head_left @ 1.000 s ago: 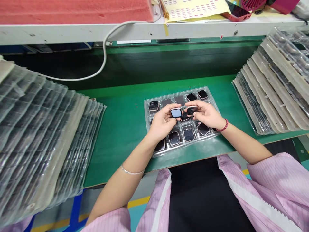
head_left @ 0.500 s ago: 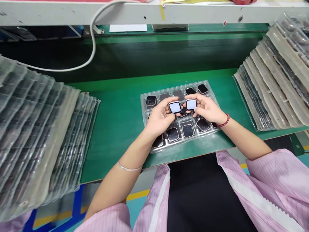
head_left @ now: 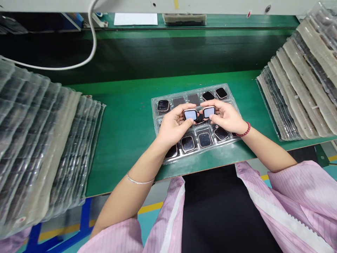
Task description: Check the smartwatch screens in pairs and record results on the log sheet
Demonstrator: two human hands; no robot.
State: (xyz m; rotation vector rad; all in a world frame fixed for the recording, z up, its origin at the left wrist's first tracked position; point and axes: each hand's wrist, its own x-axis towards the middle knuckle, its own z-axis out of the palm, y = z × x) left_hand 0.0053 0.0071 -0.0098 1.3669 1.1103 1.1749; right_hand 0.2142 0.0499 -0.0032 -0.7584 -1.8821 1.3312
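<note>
My left hand [head_left: 173, 123] grips a smartwatch [head_left: 190, 114] without a strap, its screen lit pale white inside a dark border. A second strapless smartwatch [head_left: 209, 111], also lit, is held in my right hand [head_left: 228, 117]. Both thumbs rest at the lower edges of the screens. The two watches are side by side, a small gap apart, above a clear plastic tray [head_left: 155, 105]. Dark-screened watches lie in the tray's compartments, such as a watch [head_left: 187, 143] at the front and another watch [head_left: 221, 93] at the back right. My hands cover part of the middle row.
A tall leaning stack of clear trays [head_left: 34, 140] stands on the left, and another stack of trays [head_left: 297, 88] on the right. The green bench [head_left: 123, 140] lies under the tray. A white cable [head_left: 93, 38] hangs at the upper left, below a white shelf edge [head_left: 210, 6].
Both watches tilt a little differently, and my thumbs have moved onto the screens' lower edges. The view has shifted slightly, so the bench and shelf appear higher.
</note>
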